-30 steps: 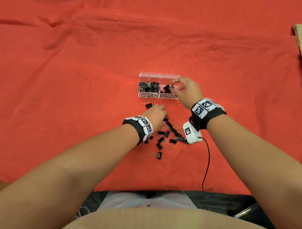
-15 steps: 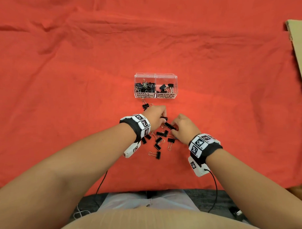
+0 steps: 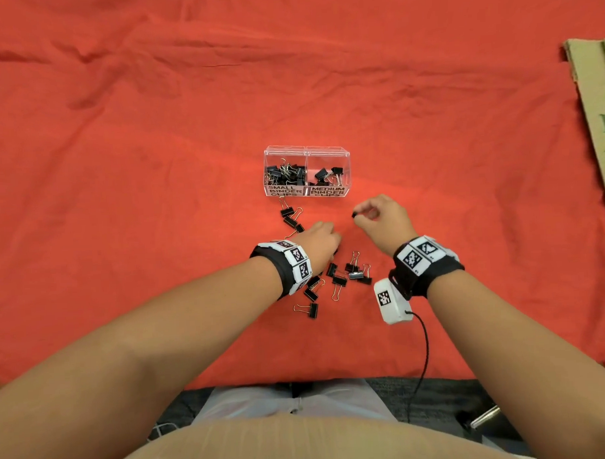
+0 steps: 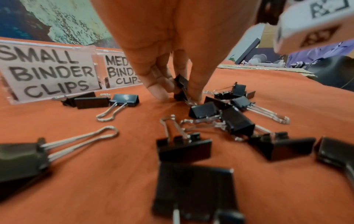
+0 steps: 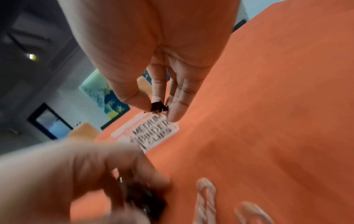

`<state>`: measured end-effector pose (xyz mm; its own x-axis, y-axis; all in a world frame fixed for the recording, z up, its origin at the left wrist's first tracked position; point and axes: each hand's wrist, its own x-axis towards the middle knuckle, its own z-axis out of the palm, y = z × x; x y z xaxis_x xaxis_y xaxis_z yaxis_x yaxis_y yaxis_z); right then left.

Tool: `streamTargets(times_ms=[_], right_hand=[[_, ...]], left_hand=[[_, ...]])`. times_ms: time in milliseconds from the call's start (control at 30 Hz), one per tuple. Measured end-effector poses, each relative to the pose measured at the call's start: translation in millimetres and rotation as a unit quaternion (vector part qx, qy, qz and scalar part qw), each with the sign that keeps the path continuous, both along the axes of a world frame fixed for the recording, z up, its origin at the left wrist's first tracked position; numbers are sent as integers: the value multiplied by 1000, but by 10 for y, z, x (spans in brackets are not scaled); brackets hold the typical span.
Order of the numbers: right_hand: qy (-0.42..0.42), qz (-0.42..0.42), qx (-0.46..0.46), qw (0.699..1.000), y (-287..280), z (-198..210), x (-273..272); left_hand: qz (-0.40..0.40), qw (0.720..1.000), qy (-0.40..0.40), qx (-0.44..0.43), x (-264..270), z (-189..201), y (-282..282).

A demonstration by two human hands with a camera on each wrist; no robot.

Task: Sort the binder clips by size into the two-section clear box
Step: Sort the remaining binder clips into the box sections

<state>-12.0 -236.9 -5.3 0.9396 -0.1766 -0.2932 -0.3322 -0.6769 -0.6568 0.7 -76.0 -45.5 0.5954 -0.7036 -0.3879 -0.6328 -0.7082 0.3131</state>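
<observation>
A clear two-section box [image 3: 347, 166] stands on the red cloth, labelled SMALL BINDER CLIPS on the left and MEDIUM BINDER CLIPS on the right; both sections hold black clips. Several loose black binder clips [image 3: 340, 281] lie on the cloth in front of it. My left hand [image 3: 323, 240] is down among them and pinches one black clip [image 4: 181, 86] that touches the cloth. My right hand [image 3: 379, 218] is lifted just in front of the box's right end and pinches a black clip [image 5: 158, 107] between thumb and fingertips.
A flat piece of cardboard [image 3: 595, 116] lies at the far right edge. A white sensor unit [image 3: 391, 300] with a black cable hangs under my right wrist. The cloth's near edge runs in front of my lap.
My right hand has come up out of the clip pile with a clip and moved forward and right toward the box. My left hand has stayed in the pile.
</observation>
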Motion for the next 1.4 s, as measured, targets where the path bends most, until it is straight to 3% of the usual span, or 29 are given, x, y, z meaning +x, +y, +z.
streamTargets(times_ms=[167, 267, 467, 600, 733, 967, 1200, 1400], right_hand=[[-23, -14, 64, 998, 67, 212, 448], [-27, -10, 74, 997, 167, 284, 672], [-11, 45, -14, 999, 196, 273, 826], [-11, 60, -47, 997, 102, 283, 656], [70, 138, -76, 985, 34, 164, 214], [198, 213, -118, 949, 10, -155, -507], [132, 212, -101, 963, 58, -279, -596], [69, 179, -48, 980, 116, -271, -461]], left_hand=[[83, 995, 56, 7, 46, 34, 37], [73, 997, 28, -7, 47, 14, 12], [114, 992, 48, -40, 136, 78, 40], [158, 980, 94, -83, 275, 142, 86], [191, 968, 113, -118, 463, 262, 49], [275, 945, 41, -172, 1051, 539, -101], [309, 938, 21, -154, 1183, 582, -171], [228, 963, 14, -141, 877, 675, -136]])
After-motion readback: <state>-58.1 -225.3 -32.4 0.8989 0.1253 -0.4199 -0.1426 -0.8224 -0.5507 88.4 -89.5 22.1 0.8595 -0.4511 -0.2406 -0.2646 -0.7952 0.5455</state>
